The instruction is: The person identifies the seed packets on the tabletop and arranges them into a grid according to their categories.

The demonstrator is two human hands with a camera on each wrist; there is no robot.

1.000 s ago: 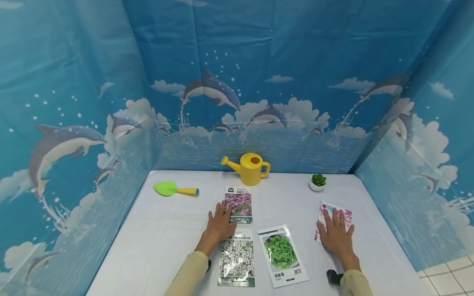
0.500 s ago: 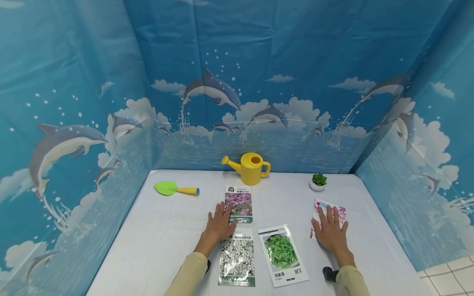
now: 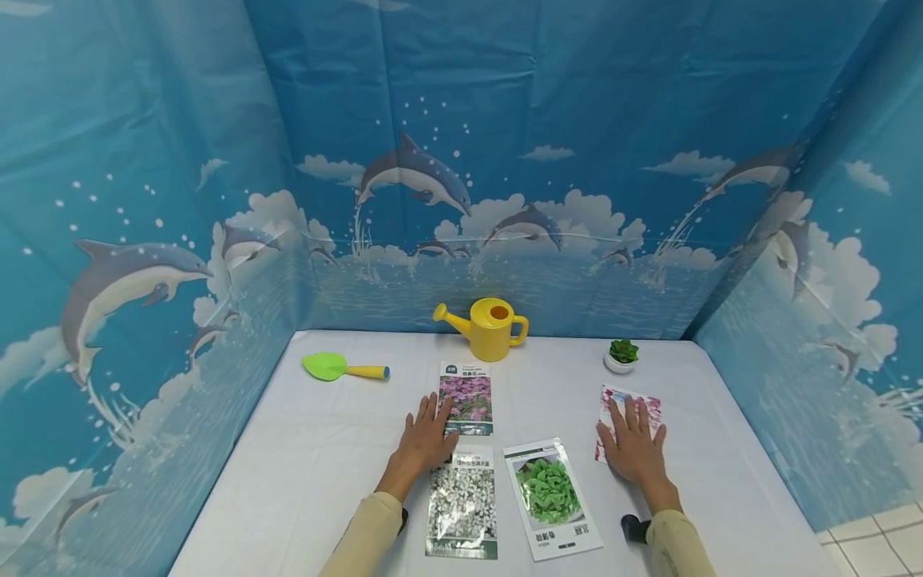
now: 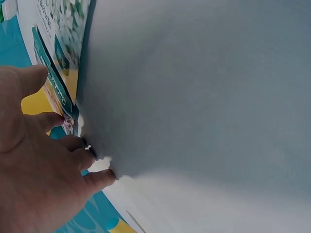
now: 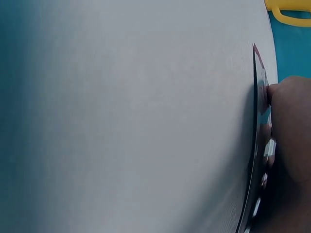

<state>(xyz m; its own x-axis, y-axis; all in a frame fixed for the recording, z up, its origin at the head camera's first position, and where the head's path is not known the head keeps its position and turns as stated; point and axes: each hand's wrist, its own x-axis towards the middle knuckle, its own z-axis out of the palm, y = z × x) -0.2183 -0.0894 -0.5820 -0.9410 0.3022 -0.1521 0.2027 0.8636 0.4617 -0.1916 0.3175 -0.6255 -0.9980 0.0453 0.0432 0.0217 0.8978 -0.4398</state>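
In the head view my right hand [image 3: 634, 449] lies with fingers spread on a pink-and-white seed packet [image 3: 654, 407], covering most of it. My left hand [image 3: 424, 441] rests with straight fingers at the left edge of a seed packet with purple flowers [image 3: 469, 399]. Its thumb reaches the gap above a white-flower seed packet [image 3: 462, 506]. Between the hands a green-leaf seed packet [image 3: 551, 498] lies tilted. The left wrist view has the left fingertips on the cloth beside two packets. From the right wrist, the pink packet [image 5: 262, 97] shows edge-on under the hand.
A yellow watering can [image 3: 490, 332] stands at the back of the white-covered table [image 3: 324, 457]. Far left lies a toy trowel [image 3: 339, 367] with a green blade. A small potted plant [image 3: 621, 357] stands at the back right. Dolphin-printed curtains [image 3: 461, 160] enclose the table.
My right hand has slid the pink-and-white packet left and slightly toward the back, nearer to the green-leaf packet. The left hand has stayed in place.
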